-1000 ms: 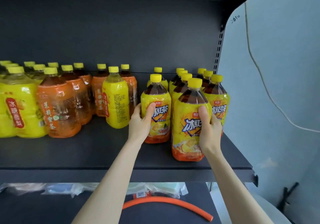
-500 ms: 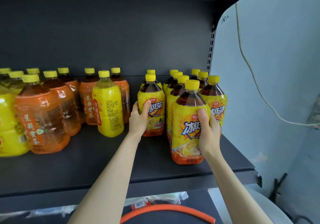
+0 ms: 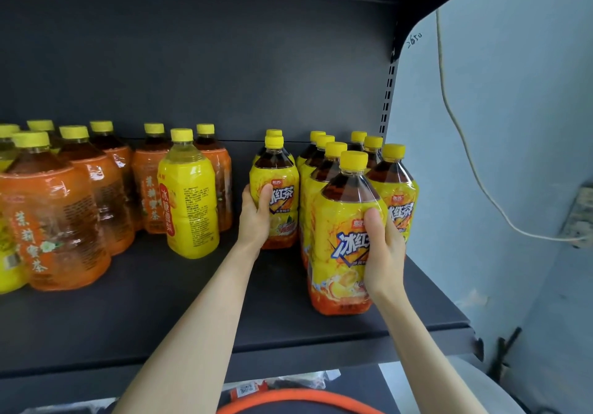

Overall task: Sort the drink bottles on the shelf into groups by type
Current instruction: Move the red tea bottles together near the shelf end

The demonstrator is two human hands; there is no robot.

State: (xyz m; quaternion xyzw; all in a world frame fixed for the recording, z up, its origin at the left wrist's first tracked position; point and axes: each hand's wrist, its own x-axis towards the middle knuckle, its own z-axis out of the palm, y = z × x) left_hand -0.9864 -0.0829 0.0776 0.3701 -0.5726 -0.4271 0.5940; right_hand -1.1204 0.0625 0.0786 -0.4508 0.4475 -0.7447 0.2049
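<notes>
Yellow rear bottle [image 3: 284,178] hides gripping left hand [image 3: 255,218] fingers; right hand [image 3: 383,253] grips front bottle [image 3: 337,221].

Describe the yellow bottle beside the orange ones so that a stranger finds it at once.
On the dark shelf, left of the left hand, stands a group of orange bottles. At its right front is the yellow bottle. It holds pale drink under an all-yellow label; its neighbours hold dark tea.
</notes>
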